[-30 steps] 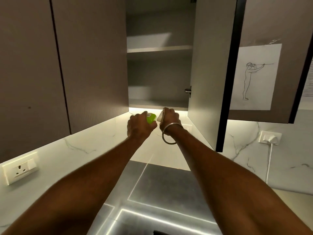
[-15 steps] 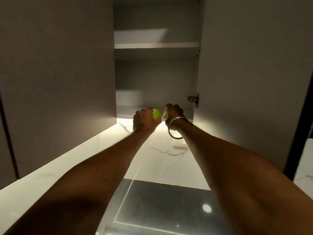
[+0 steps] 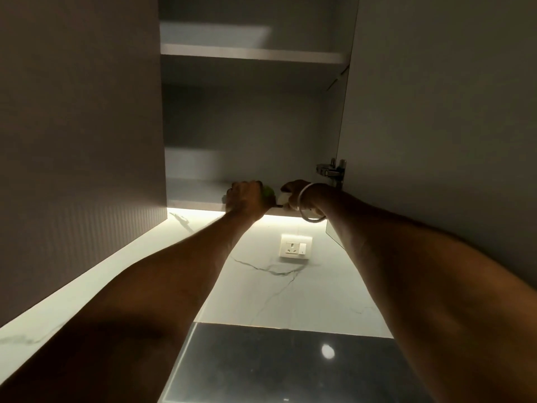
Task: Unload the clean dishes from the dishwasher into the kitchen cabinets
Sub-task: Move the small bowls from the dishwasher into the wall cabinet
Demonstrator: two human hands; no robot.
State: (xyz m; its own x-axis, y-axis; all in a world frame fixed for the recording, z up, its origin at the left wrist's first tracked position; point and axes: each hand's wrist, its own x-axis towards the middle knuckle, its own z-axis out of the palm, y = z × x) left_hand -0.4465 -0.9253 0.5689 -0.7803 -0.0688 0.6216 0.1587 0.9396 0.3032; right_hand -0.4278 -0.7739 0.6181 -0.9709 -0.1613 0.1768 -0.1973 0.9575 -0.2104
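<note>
Both arms reach up to the open wall cabinet. My left hand [image 3: 245,199] is closed around a small bright green item [image 3: 268,192], only a sliver of which shows. My right hand [image 3: 296,191], with a metal bangle on the wrist, grips a small white item [image 3: 284,196]. Both hands are at the front edge of the cabinet's bottom shelf [image 3: 197,203]. What the two items are is hidden by the fingers. The upper shelf [image 3: 250,55] shows nothing on it.
The cabinet door [image 3: 436,126] stands open on the right, with its hinge [image 3: 329,170] just above my right hand. A closed cabinet front [image 3: 78,126] is on the left. Below are a lit marble backsplash with a wall socket [image 3: 295,246] and a dark glossy counter [image 3: 290,365].
Both hands have risen from below the cabinet to the edge of its bottom shelf, still holding the green and white items. My view has moved closer and tilted up.
</note>
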